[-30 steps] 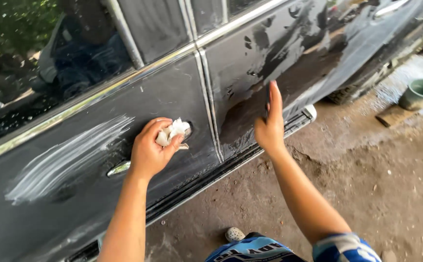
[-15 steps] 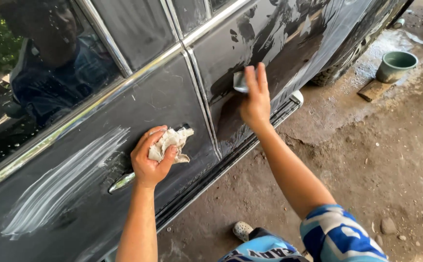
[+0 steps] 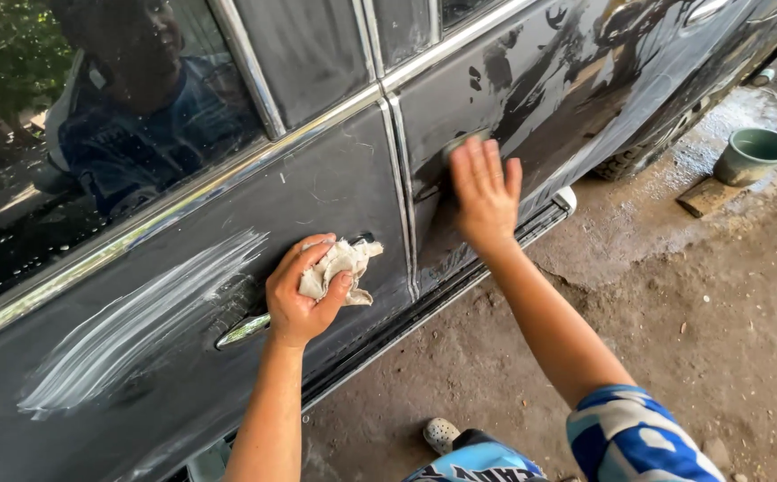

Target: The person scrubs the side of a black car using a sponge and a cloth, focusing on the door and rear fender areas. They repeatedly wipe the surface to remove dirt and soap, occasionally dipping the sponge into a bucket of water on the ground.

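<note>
Left hand (image 3: 304, 299) clamped on a crumpled white rag (image 3: 339, 266) against the black car door (image 3: 335, 192), right hand (image 3: 485, 192) pressing a grey pad (image 3: 460, 140) flat, fingers spread, farther right

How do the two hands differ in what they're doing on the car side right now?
The left hand is closed around a crumpled white rag; the right hand is flat, fingers spread, over a small grey pad that barely shows. The left hand sits on the nearer door, by white smears and the chrome handle; the right presses the farther door. Both touch the dark, wet paint.
</note>
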